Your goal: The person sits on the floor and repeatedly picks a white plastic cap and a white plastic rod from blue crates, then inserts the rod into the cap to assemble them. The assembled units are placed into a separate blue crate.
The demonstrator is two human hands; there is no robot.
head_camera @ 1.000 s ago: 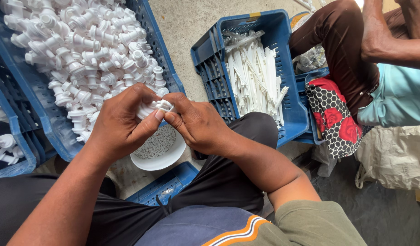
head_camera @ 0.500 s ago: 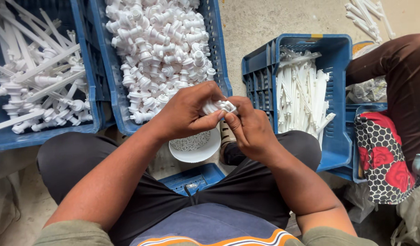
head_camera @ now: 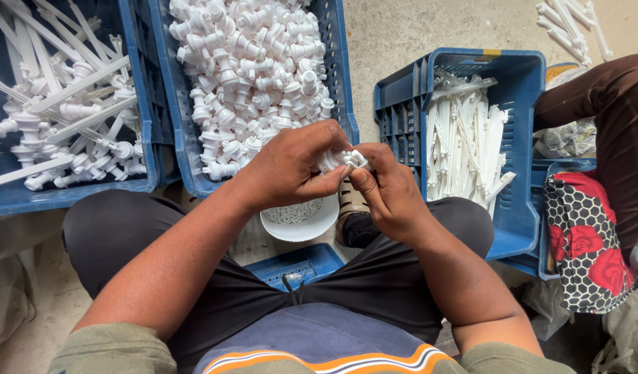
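White plastic part point(head_camera: 343, 160) sits pinched between your left hand point(head_camera: 291, 170) and right hand point(head_camera: 388, 190), both closed on it, above the white bowl point(head_camera: 302, 221). It lies sideways, left to right.

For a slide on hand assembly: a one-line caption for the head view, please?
Both hands, left hand and right hand, pinch a white fitting above a white bowl, blue crates around.

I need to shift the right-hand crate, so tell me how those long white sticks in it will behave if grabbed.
The long white sticks look thin and plastic, so probably light and slightly bendy. They lie loose and crisscrossed in the blue crate, so a handful may snag or slide apart.
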